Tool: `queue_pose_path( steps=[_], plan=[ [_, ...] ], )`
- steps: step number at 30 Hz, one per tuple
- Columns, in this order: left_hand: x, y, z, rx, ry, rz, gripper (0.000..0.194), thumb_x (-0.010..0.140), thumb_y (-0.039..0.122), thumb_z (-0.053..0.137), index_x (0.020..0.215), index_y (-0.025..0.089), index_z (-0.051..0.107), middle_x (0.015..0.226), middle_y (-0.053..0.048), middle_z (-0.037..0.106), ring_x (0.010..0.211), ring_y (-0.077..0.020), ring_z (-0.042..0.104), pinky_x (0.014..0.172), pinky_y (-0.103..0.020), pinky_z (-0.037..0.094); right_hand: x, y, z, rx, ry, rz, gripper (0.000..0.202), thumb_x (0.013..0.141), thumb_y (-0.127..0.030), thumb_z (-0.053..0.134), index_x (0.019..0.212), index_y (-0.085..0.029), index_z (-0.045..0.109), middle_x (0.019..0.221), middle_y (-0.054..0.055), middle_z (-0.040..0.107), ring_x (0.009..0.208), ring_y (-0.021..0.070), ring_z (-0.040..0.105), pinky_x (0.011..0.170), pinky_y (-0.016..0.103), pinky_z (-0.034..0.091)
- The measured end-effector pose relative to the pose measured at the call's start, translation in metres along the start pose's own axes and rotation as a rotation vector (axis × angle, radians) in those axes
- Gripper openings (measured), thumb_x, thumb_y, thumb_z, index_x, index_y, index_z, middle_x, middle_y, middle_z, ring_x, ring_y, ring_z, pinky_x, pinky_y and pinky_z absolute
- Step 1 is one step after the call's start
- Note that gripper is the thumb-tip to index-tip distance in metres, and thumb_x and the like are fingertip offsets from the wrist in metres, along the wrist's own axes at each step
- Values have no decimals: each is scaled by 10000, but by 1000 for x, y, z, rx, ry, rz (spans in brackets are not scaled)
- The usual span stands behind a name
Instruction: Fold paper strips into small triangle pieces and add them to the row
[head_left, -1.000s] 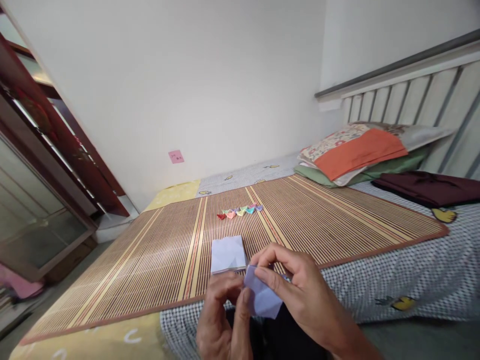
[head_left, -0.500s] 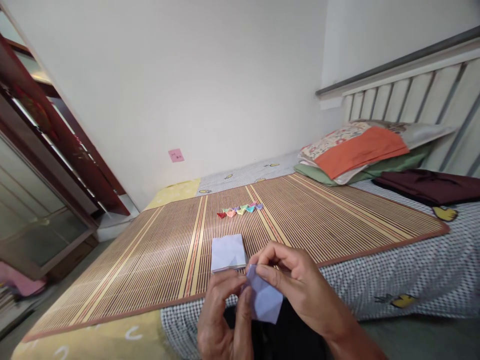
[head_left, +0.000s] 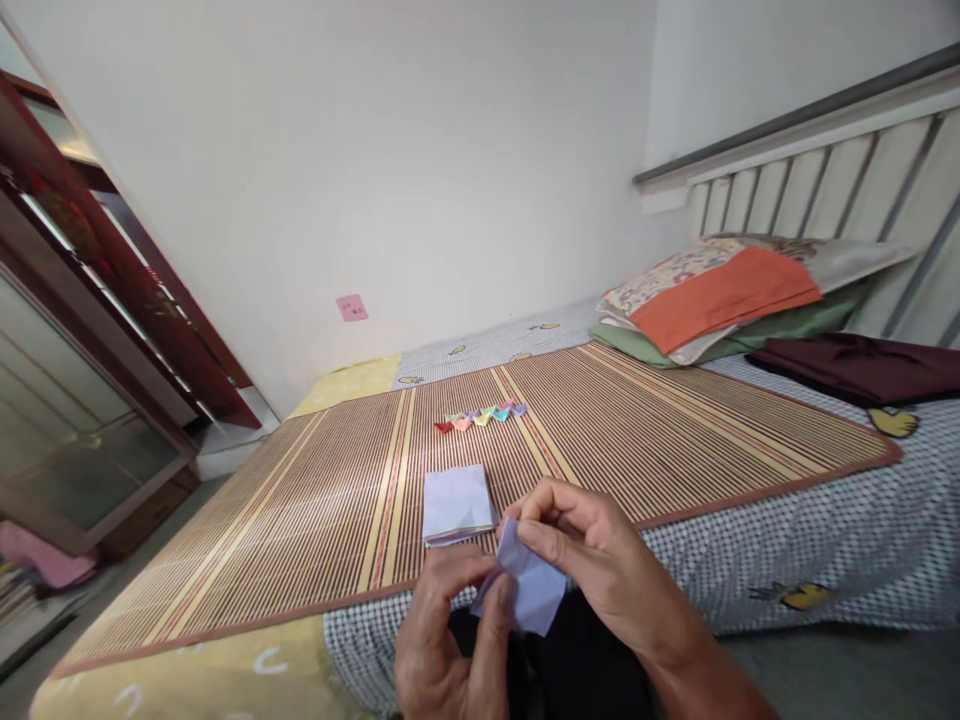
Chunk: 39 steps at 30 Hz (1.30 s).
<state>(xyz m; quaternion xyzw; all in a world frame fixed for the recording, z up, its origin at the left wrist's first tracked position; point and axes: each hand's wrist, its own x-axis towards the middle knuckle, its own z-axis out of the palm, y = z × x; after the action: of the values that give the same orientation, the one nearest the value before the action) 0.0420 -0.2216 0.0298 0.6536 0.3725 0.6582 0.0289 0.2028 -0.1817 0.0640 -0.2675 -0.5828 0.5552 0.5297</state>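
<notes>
A partly folded piece of lilac paper (head_left: 537, 592) is held between both hands, over my lap by the bed's near edge. My left hand (head_left: 454, 625) pinches its left side between thumb and fingers. With thumb and forefinger, my right hand (head_left: 581, 545) grips the paper's upper corner. Just beyond my hands, a stack of square pale lilac paper (head_left: 456, 502) lies on the striped bamboo mat (head_left: 330, 500). Farther back is a row of small folded paper pieces (head_left: 481, 416) in red, pink, yellow, blue and purple.
Pillows (head_left: 727, 300) are piled at the right, with folded dark maroon cloth (head_left: 862, 368) beside them. A pink note (head_left: 352, 307) is stuck on the white wall (head_left: 450, 170). Checked bedding (head_left: 787, 560) hangs over the near edge.
The lilac paper has turned slightly in my hands, and its left edge now shows below my left fingers. The stack and the coloured row stay where they were.
</notes>
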Motion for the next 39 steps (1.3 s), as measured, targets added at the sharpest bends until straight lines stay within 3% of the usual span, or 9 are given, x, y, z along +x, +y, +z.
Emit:
queue_pose_path(
  steps=[6,10,14,18,24,28,31,34,39],
  plan=[
    [-1,0,-1,5,-8,-13,311,874,49,687,1108,254,705,972,-21,715,916,-166,689,816,-238,574,-1,0,0,-46,15,-10,217,921,-357,695,802,-183,644,904,36,684,815,160,597,744,281,450],
    [-2,4,2,-46,-6,-65,232,892,96,692,1057,254,736,957,-28,725,921,-180,695,844,-259,558,-2,-2,1,-63,20,-13,196,927,-342,686,816,-182,657,910,39,689,816,161,605,745,284,454],
    [-2,14,8,-217,97,-306,74,890,249,759,963,260,768,938,-32,714,945,-187,667,862,-262,538,-1,-3,1,-36,14,-18,206,927,-338,687,797,-187,636,906,39,684,809,160,599,732,282,454],
    [1,21,8,-391,95,-555,166,801,352,852,916,255,782,952,-36,711,959,-196,668,869,-261,548,0,-3,2,-40,24,-25,201,920,-332,688,790,-189,634,893,37,679,805,163,592,730,283,452],
    [7,23,4,-457,122,-700,246,717,346,913,870,224,763,898,-26,707,886,-176,666,805,-231,539,-3,-5,4,-76,50,-53,203,930,-310,680,779,-190,617,914,38,693,820,163,605,753,282,463],
    [13,21,3,-623,38,-822,289,694,333,922,784,187,689,815,-31,685,746,-162,639,680,-233,521,-4,-4,4,-103,41,-83,187,948,-290,669,793,-194,624,918,28,698,833,159,623,771,279,471],
    [16,19,1,-560,-7,-803,287,707,351,912,749,175,688,807,-44,687,737,-168,628,670,-242,512,-5,-5,4,-126,38,-99,178,960,-278,654,803,-198,629,912,25,696,850,163,637,787,280,480],
    [18,17,-2,-419,38,-732,252,735,365,894,740,179,724,802,-39,688,766,-167,624,700,-232,508,-5,-5,4,-145,36,-109,175,958,-273,653,801,-198,632,911,30,697,853,169,644,770,279,487],
    [19,12,-8,-486,-53,-767,247,734,347,895,709,170,725,789,-48,700,746,-175,640,683,-244,523,-5,-4,5,-168,38,-139,175,968,-266,640,805,-202,633,898,29,697,847,169,651,761,279,492]
  ],
)
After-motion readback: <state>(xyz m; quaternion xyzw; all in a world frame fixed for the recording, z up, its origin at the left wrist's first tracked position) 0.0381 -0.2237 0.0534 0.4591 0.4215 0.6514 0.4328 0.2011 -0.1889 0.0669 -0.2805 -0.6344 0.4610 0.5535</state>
